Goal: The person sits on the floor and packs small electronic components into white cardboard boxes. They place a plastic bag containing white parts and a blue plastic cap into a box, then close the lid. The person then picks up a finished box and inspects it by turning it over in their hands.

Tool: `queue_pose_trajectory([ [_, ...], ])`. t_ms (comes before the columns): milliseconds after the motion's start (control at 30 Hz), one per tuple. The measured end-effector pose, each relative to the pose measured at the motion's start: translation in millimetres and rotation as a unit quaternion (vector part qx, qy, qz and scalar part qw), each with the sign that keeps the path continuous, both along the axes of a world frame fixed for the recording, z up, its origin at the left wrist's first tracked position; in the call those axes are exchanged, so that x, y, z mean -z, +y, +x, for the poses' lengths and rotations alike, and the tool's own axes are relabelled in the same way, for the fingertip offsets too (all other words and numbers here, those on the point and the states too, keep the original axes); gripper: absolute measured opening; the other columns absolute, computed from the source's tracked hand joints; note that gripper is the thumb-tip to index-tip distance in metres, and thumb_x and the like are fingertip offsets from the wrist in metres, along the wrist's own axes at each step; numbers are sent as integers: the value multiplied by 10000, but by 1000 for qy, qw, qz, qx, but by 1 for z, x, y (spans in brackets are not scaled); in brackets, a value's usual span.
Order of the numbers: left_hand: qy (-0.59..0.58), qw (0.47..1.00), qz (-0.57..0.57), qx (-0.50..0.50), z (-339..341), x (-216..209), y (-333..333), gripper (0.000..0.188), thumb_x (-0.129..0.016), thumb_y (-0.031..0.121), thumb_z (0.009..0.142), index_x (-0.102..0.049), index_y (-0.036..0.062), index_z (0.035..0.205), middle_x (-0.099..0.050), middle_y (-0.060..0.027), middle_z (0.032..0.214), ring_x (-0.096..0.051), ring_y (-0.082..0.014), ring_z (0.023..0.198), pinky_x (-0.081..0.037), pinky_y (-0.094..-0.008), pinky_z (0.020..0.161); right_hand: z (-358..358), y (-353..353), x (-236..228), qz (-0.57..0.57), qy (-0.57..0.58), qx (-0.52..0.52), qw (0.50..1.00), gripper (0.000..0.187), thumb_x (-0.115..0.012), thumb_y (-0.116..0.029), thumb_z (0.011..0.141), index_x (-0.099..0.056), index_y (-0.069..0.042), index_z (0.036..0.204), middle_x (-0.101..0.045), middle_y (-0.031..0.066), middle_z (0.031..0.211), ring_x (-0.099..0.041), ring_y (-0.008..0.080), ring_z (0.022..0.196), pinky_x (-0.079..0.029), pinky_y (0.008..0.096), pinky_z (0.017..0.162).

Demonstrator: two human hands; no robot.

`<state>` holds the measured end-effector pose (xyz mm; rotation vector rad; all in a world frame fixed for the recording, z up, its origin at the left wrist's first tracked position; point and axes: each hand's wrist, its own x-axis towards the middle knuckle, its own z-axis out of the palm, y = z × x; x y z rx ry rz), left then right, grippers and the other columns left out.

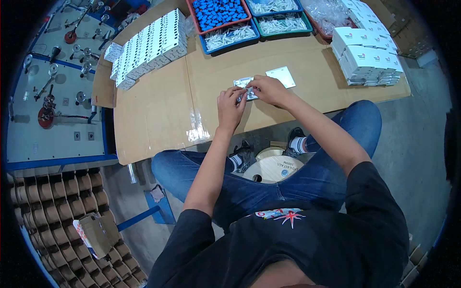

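Observation:
A small white flat case lies on the cardboard-covered table in front of me, its inner detail partly covered by my fingers. My left hand is closed, its fingertips bent over the near left part of the case. What they grip is too small to tell. From the right, my right hand reaches over the same case, thumb and fingers pinched on a small pale piece. Just right of the case rests a white flat cover, touched by neither hand.
Stacked white boxes stand at far left, white flat pieces at right. Behind are a red tray of blue parts, blue and green trays of white parts, and clear bags. A wooden reel sits between my feet.

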<state>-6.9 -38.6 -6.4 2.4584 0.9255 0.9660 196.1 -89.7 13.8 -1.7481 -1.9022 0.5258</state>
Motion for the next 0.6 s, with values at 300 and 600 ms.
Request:
queue_pose_trajectory([
  [300,7,1000,27,-12,-6,1,-20,305,-722,174,933,-707,58,1214,-692,-101,1221,-611,-332,1111,-492,-439,968,-1,-2,-6,-5,-55,-15,998,233,-639,-181,944,-762,-129,1135,-697,129,1106,-685,344,1069,-550,474,908],
  [600,59,995,73,-22,1,-3,-31,294,-702,215,955,-705,92,1221,-675,-89,1247,-602,-317,1152,-470,-450,979,-1,-6,-5,2,-37,47,998,207,-664,-195,907,-766,-115,1068,-741,140,1025,-709,345,1015,-558,476,878],
])
